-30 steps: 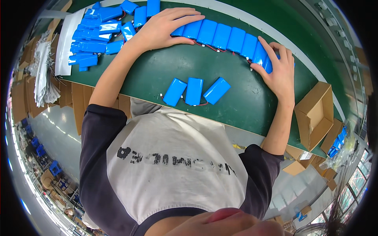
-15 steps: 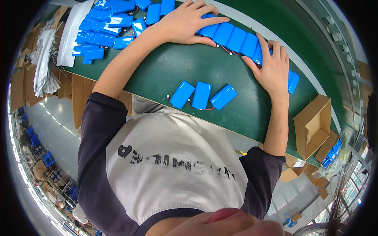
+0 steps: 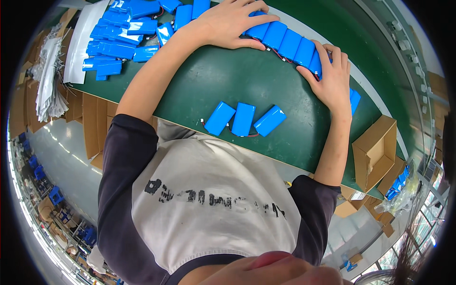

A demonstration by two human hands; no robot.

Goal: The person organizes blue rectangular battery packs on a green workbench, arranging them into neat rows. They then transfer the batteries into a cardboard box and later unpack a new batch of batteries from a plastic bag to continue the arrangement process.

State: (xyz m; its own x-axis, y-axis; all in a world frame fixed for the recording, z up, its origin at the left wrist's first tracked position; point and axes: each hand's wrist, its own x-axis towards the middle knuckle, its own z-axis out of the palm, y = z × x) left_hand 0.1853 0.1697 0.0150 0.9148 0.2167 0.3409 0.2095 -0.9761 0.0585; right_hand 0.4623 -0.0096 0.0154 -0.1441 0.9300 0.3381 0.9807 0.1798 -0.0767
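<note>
Blue battery packs (image 3: pixel 287 43), flat and glossy, sit in a tight row with left hand (image 3: pixel 228 21) and right hand (image 3: pixel 331 78) pressed flat at its ends; three loose packs (image 3: pixel 244 119) at 6 o'clock.

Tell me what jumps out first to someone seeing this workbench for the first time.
A curved row of bright blue rectangular battery packs lies along the far side of the dark green table top, with the left hand pressed on one end and the right hand on the other. Three more blue packs with thin red and black wires lie side by side near the table's front edge. A loose heap of blue packs fills the far left corner.
</note>
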